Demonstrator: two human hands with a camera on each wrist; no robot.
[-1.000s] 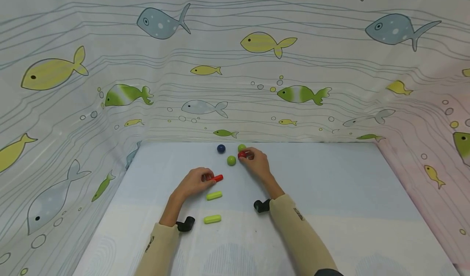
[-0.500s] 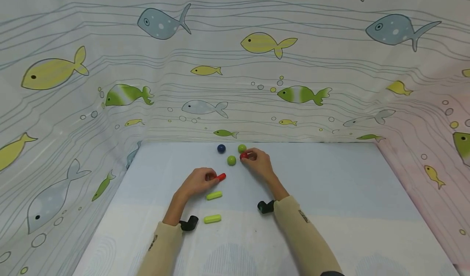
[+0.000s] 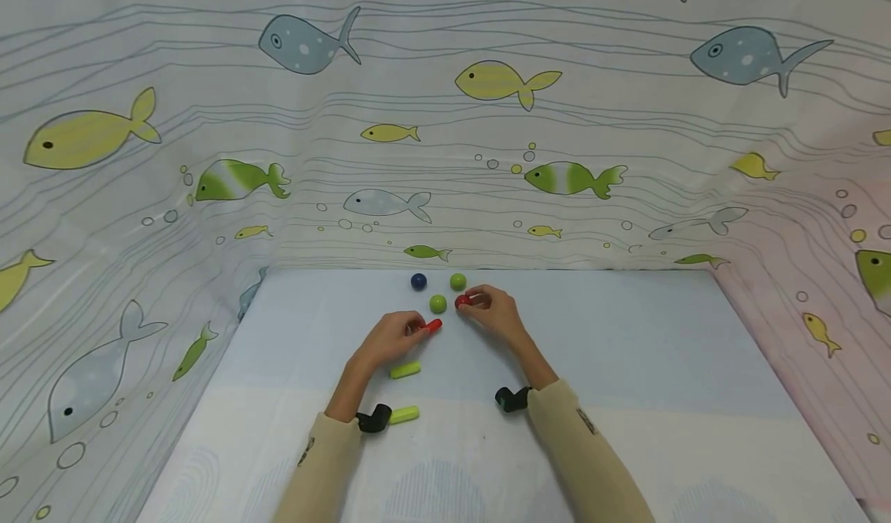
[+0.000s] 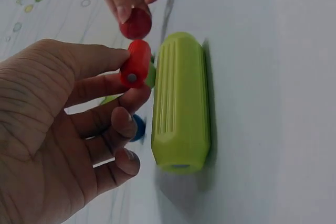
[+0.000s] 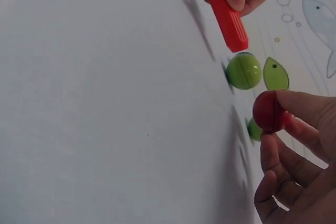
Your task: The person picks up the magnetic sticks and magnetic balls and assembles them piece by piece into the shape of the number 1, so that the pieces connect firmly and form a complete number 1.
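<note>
My left hand [image 3: 393, 339] pinches a short red ridged stick [image 5: 230, 22] between thumb and fingers, its free end pointing at the other hand. Between the thumb and fingers of my right hand [image 3: 493, 310] is a red ball [image 5: 266, 111]. In the head view a small gap separates stick and ball. One green ball [image 3: 438, 303] lies just left of the red ball, and another green ball [image 3: 457, 282] sits behind it. Nearer the body are two yellow-green sticks, one [image 3: 405, 370] below the left hand and one [image 3: 404, 415] partly covered by the left wrist camera.
A dark blue ball [image 3: 418, 282] lies near the table's back edge. The pale table [image 3: 626, 353] meets a hanging cloth [image 3: 592, 121] printed with fish at the back and sides. Black wrist cameras [image 3: 513, 399] stick out from both sleeves.
My left hand has moved right and slightly forward with the red stick, toward the right hand. The right hand has drawn the red ball slightly back, away from the rear green ball.
</note>
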